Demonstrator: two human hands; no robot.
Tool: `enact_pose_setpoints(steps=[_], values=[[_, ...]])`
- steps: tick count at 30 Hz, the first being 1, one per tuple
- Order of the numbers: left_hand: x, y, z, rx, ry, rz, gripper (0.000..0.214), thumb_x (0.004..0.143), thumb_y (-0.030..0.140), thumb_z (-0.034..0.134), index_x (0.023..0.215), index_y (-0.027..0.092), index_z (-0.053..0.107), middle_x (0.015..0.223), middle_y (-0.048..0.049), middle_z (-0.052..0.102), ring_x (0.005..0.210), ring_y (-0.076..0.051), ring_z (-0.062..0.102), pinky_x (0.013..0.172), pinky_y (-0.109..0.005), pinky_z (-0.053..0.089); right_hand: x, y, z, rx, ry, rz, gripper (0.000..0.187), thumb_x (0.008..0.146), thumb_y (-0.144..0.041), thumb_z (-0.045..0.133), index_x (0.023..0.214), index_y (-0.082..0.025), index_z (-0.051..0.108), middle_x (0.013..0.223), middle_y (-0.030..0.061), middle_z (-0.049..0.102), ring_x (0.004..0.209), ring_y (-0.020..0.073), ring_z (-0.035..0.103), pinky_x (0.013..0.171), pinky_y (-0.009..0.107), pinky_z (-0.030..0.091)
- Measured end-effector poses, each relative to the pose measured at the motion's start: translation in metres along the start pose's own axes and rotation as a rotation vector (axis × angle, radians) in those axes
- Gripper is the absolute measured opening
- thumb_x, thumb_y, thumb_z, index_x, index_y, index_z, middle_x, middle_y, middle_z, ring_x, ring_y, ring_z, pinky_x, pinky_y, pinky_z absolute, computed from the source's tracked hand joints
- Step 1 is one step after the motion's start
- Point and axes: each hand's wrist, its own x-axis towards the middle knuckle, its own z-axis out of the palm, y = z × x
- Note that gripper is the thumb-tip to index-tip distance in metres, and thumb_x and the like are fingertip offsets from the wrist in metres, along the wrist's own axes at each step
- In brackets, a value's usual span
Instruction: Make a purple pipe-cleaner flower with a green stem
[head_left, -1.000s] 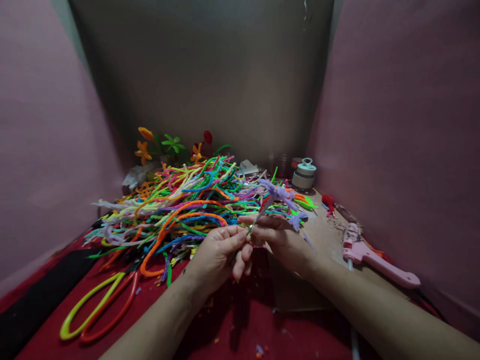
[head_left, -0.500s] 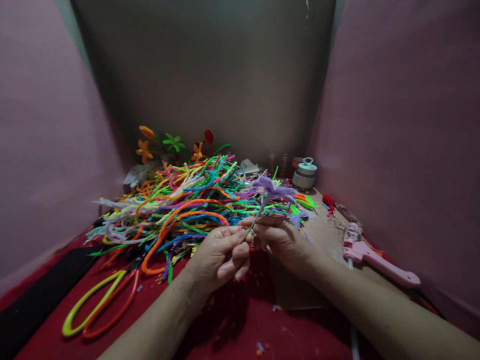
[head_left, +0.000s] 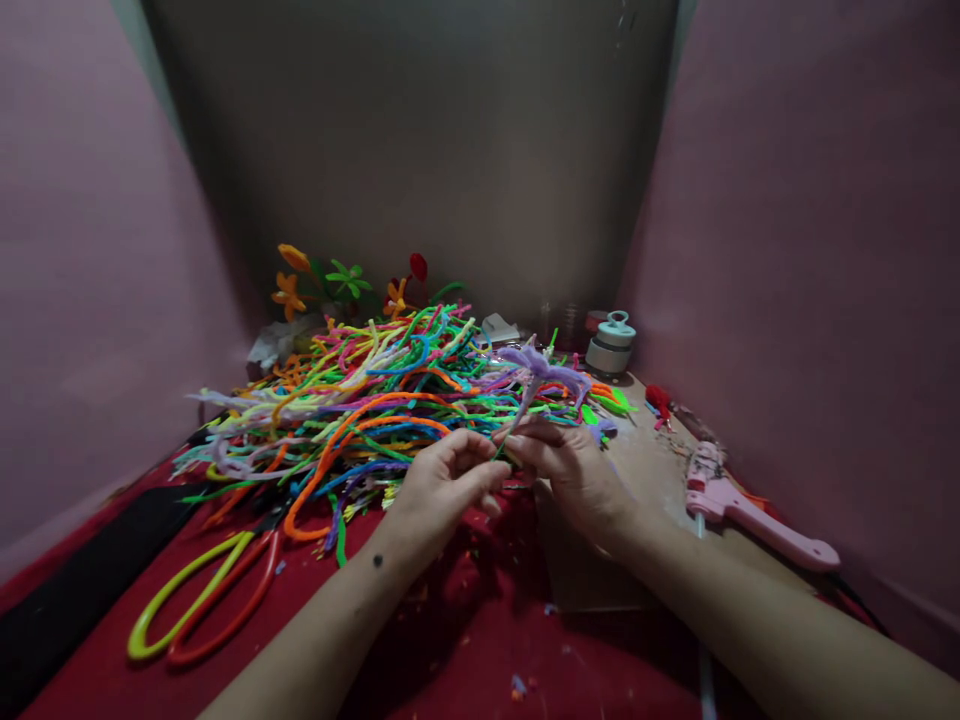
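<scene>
A purple pipe-cleaner flower stands tilted above my hands, its petals spread and its stem pointing down toward me. My right hand pinches the stem between thumb and fingers, just below the purple part. My left hand is curled at the green lower end of the stem, thumb and fingers closed about it; the exact contact is partly hidden. Behind both hands spreads a big heap of coloured pipe cleaners.
Scissors with yellow and red handles lie at left on the red cloth. A pink glue gun rests on a board at right. Finished flowers and a pale-green-lidded jar stand at the back.
The flower has tipped and shifted slightly to the left. My left hand has turned, its lower fingers now tucked behind the thumb. My right hand keeps its pinch on the stem.
</scene>
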Motion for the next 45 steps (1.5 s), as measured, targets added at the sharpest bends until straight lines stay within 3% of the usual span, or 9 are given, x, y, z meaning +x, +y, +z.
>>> enact_pose_setpoints(steps=[3, 12, 18, 23, 28, 32, 35, 39, 45], values=[[-0.002, 0.0, 0.001, 0.032, 0.028, 0.003, 0.013, 0.07, 0.02, 0.063, 0.064, 0.015, 0.053, 0.053, 0.0043, 0.056, 0.045, -0.009, 0.053, 0.047, -0.02, 0.042, 0.0, -0.003, 0.001, -0.052, 0.032, -0.012, 0.01, 0.073, -0.026, 0.064, 0.069, -0.017, 0.069, 0.065, -0.0009, 0.057, 0.061, 0.0108, 0.047, 0.058, 0.023, 0.038], [0.002, -0.015, -0.002, -0.235, -0.147, -0.062, 0.016, 0.079, 0.027, 0.057, 0.07, 0.013, 0.056, 0.061, -0.0007, 0.063, 0.041, -0.007, 0.054, 0.047, -0.019, 0.039, 0.003, 0.008, -0.001, 0.15, -0.083, 0.181, 0.019, 0.071, -0.032, 0.065, 0.071, -0.013, 0.066, 0.058, 0.0006, 0.056, 0.052, 0.0101, 0.047, 0.053, 0.026, 0.038], [0.001, -0.014, -0.002, -0.312, -0.204, -0.1, 0.016, 0.08, 0.027, 0.056, 0.072, 0.013, 0.056, 0.062, -0.0012, 0.064, 0.04, -0.006, 0.055, 0.045, -0.017, 0.037, 0.003, 0.009, 0.0, 0.289, -0.093, 0.147, 0.013, 0.068, -0.026, 0.068, 0.063, -0.014, 0.065, 0.054, -0.0013, 0.055, 0.049, 0.0084, 0.046, 0.049, 0.023, 0.035], [0.0, -0.016, 0.0, -0.428, -0.282, -0.14, 0.018, 0.081, 0.028, 0.055, 0.076, 0.011, 0.059, 0.06, -0.0039, 0.065, 0.035, -0.007, 0.054, 0.037, -0.015, 0.032, 0.003, 0.01, -0.001, 0.321, -0.119, 0.208, 0.013, 0.067, -0.026, 0.069, 0.076, -0.016, 0.07, 0.062, 0.0, 0.061, 0.053, 0.0107, 0.053, 0.053, 0.025, 0.039], [0.001, -0.019, -0.001, -0.505, -0.369, -0.157, 0.02, 0.083, 0.03, 0.051, 0.079, 0.012, 0.059, 0.059, -0.0036, 0.064, 0.029, -0.006, 0.047, 0.036, -0.017, 0.033, 0.003, 0.006, 0.0, 0.311, -0.18, 0.176, 0.012, 0.069, -0.026, 0.067, 0.073, -0.016, 0.069, 0.06, 0.0003, 0.061, 0.053, 0.0106, 0.054, 0.056, 0.025, 0.04], [0.0, -0.007, 0.0, -0.18, -0.225, -0.045, 0.027, 0.086, 0.033, 0.046, 0.077, 0.013, 0.06, 0.063, -0.0039, 0.064, 0.048, -0.01, 0.059, 0.051, -0.021, 0.042, 0.003, 0.005, -0.002, 0.205, -0.061, 0.128, 0.014, 0.069, -0.027, 0.068, 0.078, -0.016, 0.07, 0.064, 0.0007, 0.061, 0.056, 0.0111, 0.052, 0.057, 0.025, 0.039], [-0.001, 0.002, 0.001, 0.015, -0.086, 0.004, 0.013, 0.077, 0.025, 0.058, 0.073, 0.014, 0.059, 0.056, 0.0007, 0.06, 0.052, -0.011, 0.057, 0.056, -0.021, 0.044, 0.003, 0.007, -0.003, 0.108, 0.026, 0.076, 0.014, 0.069, -0.027, 0.068, 0.076, -0.016, 0.07, 0.068, 0.0011, 0.061, 0.06, 0.011, 0.05, 0.057, 0.025, 0.038], [-0.001, 0.0, 0.0, -0.03, -0.088, -0.054, 0.014, 0.074, 0.022, 0.061, 0.065, 0.014, 0.053, 0.055, 0.0024, 0.058, 0.044, -0.01, 0.054, 0.049, -0.022, 0.043, 0.001, 0.006, -0.002, 0.11, -0.003, 0.098, 0.016, 0.07, -0.03, 0.067, 0.069, -0.014, 0.067, 0.059, -0.0006, 0.055, 0.054, 0.0095, 0.045, 0.054, 0.024, 0.035], [0.005, -0.015, -0.007, -0.203, -0.156, -0.067, 0.015, 0.077, 0.025, 0.058, 0.07, 0.014, 0.053, 0.061, 0.0001, 0.062, 0.041, -0.008, 0.055, 0.047, -0.02, 0.04, 0.002, 0.003, -0.001, 0.315, -0.076, 0.163, 0.02, 0.077, -0.031, 0.06, 0.077, -0.012, 0.067, 0.062, 0.0015, 0.059, 0.054, 0.0105, 0.05, 0.057, 0.026, 0.039]])
